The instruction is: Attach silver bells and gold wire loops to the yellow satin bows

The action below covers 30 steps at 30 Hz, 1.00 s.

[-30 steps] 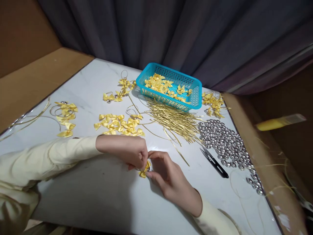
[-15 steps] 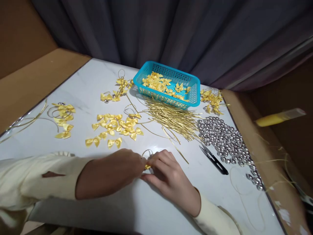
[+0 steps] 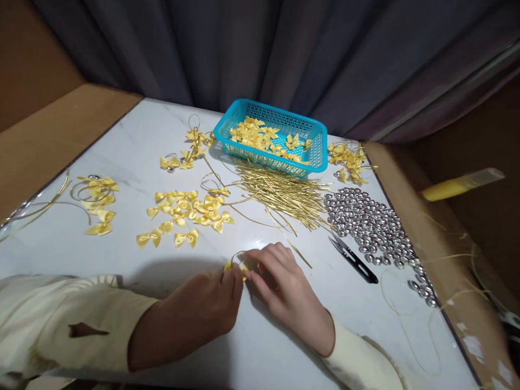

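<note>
The bow (image 3: 245,272) sits between both hands, its edge pinched by the right hand's fingers (image 3: 248,266); the left hand's fingers (image 3: 236,271) close beside it, above bare desk (image 3: 268,346).

Held bow mostly covered by fingers

Left hand (image 3: 190,311) hides the middle of the yellow bow (image 3: 245,273); its own fingertip contact is unclear. Right hand (image 3: 290,295) covers part too, grip not readable. Lower part of the thin loop (image 3: 237,253) hidden. Left sleeve (image 3: 77,325) cut off by left edge, right sleeve (image 3: 361,363) by bottom edge, curtain (image 3: 244,49) by top. Dark object (image 3: 511,325) at right edge cropped, blurred, unidentifiable. Markings on silver pieces (image 3: 365,222) too small to tell.
</note>
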Each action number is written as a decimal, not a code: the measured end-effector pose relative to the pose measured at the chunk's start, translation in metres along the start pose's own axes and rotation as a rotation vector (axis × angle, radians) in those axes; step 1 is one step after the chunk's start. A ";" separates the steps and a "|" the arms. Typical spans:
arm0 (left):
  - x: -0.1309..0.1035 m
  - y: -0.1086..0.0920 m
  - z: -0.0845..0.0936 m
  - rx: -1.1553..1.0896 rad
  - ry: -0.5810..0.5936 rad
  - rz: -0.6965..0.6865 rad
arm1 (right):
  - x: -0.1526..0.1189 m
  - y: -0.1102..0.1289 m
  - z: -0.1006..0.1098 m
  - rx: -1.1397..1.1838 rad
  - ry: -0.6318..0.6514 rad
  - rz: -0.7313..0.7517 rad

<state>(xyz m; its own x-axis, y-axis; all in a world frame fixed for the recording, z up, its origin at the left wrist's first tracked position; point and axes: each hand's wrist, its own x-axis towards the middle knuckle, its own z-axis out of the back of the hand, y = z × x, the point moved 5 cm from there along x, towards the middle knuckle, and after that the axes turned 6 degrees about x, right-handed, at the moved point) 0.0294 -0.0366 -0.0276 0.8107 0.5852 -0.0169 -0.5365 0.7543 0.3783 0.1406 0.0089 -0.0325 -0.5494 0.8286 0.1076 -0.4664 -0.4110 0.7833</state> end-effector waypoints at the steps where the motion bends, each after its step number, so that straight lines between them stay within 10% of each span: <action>1: 0.000 0.000 0.000 -0.002 0.008 0.001 | 0.000 0.000 -0.001 -0.014 0.007 0.007; 14: 0.005 0.001 -0.001 -0.049 0.080 -0.036 | 0.003 -0.009 -0.009 0.000 0.041 -0.012; 30: 0.009 0.032 -0.019 -0.736 0.274 0.151 | -0.001 0.005 -0.002 -0.061 0.087 0.055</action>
<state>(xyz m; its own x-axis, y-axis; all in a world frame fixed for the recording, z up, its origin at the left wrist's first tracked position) 0.0150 -0.0012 -0.0333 0.6818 0.6771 -0.2769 -0.7303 0.6080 -0.3116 0.1376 0.0055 -0.0298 -0.6322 0.7690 0.0943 -0.4738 -0.4800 0.7383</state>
